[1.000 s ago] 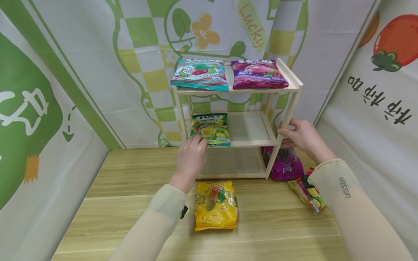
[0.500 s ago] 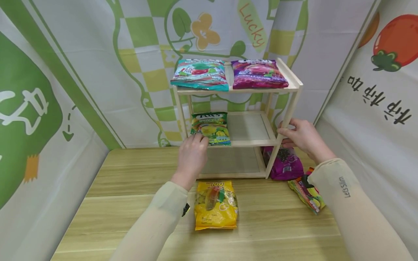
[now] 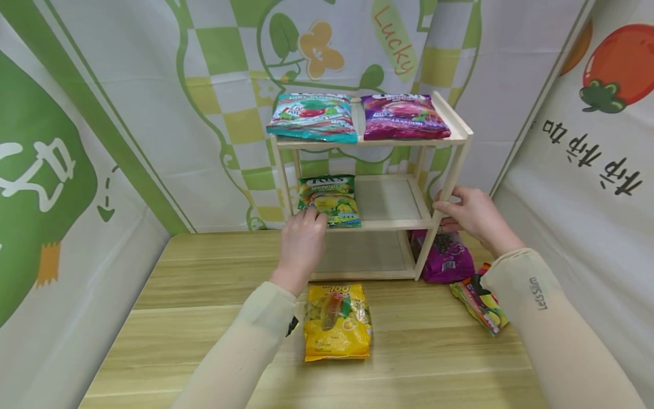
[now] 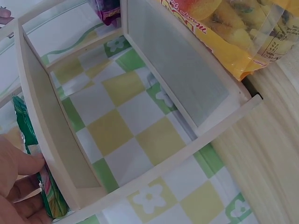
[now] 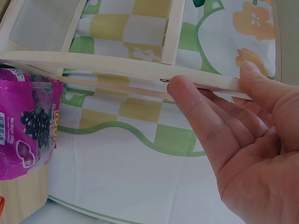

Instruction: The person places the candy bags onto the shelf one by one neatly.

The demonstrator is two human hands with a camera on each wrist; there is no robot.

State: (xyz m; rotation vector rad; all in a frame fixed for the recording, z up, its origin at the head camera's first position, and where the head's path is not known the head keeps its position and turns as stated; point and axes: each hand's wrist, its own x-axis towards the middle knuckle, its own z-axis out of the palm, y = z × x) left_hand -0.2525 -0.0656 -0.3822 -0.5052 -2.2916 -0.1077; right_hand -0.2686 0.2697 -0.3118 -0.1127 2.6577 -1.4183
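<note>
Fox's Spring Tea bag (image 3: 334, 196), centre frame, pinched by left hand (image 3: 302, 241); probably best settled gently while right hand (image 3: 474, 215) grips shelf post (image 3: 455, 170).

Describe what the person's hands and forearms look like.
The left hand and right hand are bare, without gloves. The left sleeve and right sleeve are pale cream and end near the wrists; dark lettering on the right one reads "LetsSlim". A small black piece shows at each sleeve's edge.
</note>
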